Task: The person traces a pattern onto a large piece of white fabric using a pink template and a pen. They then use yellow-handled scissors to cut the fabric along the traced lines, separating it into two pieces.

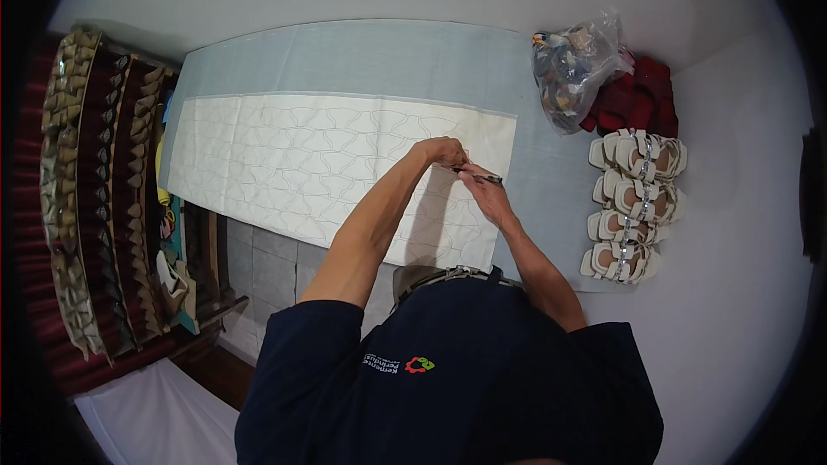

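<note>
A long sheet of cream material (pixel 284 146) lies on the table, covered with rows of thin curved outlines shaped like shoe pieces. My left hand (pixel 443 151) rests near the sheet's right end, fingers bent and pressed down; what lies under them is hidden. Close against it, my right hand (pixel 489 195) grips a slim dark pen-like tool (pixel 488 177), its tip pointing toward the left fingertips. Whether the tool is a pen or a knife is too small to tell. Bare cream material shows beyond my hands at the right end.
The table has a grey-blue cover (pixel 345 56). Stacked pale sandals (pixel 624 232) stand along its right edge, below a clear plastic bag (pixel 575 73) and dark red items (pixel 637 99). At left, a rack (pixel 121 198) holds rows of shoe parts. A yellow-handled tool (pixel 168 222) lies beside it.
</note>
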The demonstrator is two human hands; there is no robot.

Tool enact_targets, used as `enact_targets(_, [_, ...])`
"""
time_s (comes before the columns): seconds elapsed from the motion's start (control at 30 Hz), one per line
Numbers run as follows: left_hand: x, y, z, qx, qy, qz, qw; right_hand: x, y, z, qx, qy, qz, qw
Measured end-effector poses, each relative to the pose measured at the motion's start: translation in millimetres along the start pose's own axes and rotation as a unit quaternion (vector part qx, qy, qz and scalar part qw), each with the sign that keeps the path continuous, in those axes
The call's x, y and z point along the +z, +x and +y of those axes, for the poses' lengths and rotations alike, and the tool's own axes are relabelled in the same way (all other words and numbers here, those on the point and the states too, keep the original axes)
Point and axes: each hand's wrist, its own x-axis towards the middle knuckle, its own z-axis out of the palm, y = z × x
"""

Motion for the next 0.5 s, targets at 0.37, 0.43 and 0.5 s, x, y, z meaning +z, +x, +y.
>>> enact_targets(0.37, [9.3, 25.5, -34.2, 0.146, 0.006, -0.001, 0.989, 7.2, 16.8, 2.8, -0.004, -0.074, -0.044, 0.996])
enact_targets(0.43, [9.2, 25.3, -33.0, 0.19, 0.068, 0.011, 0.979, 6.7, 15.9, -1.7, -0.01, -0.086, -0.037, 0.996])
enact_targets(0.5, [11.5, 20.6, -32.4, 0.141, 0.065, 0.026, 0.988, 3.9, 15.6, -4.4, -0.034, -0.13, -0.025, 0.991])
